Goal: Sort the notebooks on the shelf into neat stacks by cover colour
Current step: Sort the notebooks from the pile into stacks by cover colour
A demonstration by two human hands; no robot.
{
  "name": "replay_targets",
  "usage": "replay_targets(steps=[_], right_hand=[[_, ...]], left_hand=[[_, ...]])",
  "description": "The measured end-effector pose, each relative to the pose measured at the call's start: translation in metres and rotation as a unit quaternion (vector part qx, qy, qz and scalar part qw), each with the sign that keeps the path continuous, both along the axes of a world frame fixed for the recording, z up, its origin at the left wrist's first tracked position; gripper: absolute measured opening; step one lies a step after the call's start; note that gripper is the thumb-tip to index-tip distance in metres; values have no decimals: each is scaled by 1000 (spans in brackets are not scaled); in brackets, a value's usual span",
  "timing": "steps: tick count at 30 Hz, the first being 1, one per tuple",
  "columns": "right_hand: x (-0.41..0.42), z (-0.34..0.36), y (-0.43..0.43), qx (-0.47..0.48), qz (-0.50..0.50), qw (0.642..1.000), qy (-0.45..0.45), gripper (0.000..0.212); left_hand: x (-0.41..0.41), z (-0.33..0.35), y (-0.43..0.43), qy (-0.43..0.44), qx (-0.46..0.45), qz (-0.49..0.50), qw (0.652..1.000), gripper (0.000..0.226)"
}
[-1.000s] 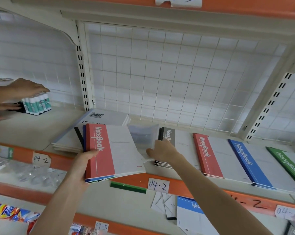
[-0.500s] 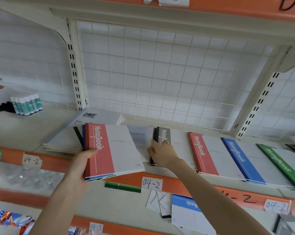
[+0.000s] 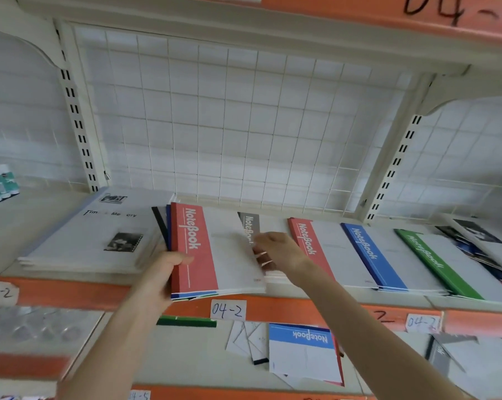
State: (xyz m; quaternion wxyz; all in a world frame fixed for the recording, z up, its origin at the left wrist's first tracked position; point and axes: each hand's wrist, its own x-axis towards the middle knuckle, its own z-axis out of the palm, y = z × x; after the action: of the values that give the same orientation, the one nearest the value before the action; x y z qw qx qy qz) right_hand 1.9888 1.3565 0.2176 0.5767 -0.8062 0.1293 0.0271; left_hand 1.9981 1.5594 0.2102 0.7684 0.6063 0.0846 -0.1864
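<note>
Along the cream metal shelf [image 3: 42,220], the red-topped bundle of white paper notebooks [image 3: 212,255] has slid rightward since a moment ago and now overlaps the grey-spined notebook stack [image 3: 251,223]. The red-spined stack [image 3: 307,241], blue-spined stack [image 3: 365,249] and green-spined stack [image 3: 428,255] lie sorted beyond. The left hand [image 3: 163,269] grips the bundle's spine side. The right hand [image 3: 278,251] has left the grey spine for the bundle's right edge. It's too blurred to say whether it pinches anything. I'd guess a notebook gets peeled off next.
</note>
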Motion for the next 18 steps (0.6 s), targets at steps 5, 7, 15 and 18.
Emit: replay_targets(steps=[5,7,15,18], right_hand=[[-18,-3,-39,5,-63,998,23,22],[-26,-4,-53,-18,-80,996,26,16],[-56,7,-122,-106,-185,976,31,39],[-64,12,-151,-118,-202,972,15,42]], left_hand=[[2,-4,-47,-22,26,-58,998,36],[-2,-4,-69,-47,30,-77,995,38],[-15,-1,-156,-111,23,-86,990,42],[-17,-1,-186,-106,17,-70,992,34]])
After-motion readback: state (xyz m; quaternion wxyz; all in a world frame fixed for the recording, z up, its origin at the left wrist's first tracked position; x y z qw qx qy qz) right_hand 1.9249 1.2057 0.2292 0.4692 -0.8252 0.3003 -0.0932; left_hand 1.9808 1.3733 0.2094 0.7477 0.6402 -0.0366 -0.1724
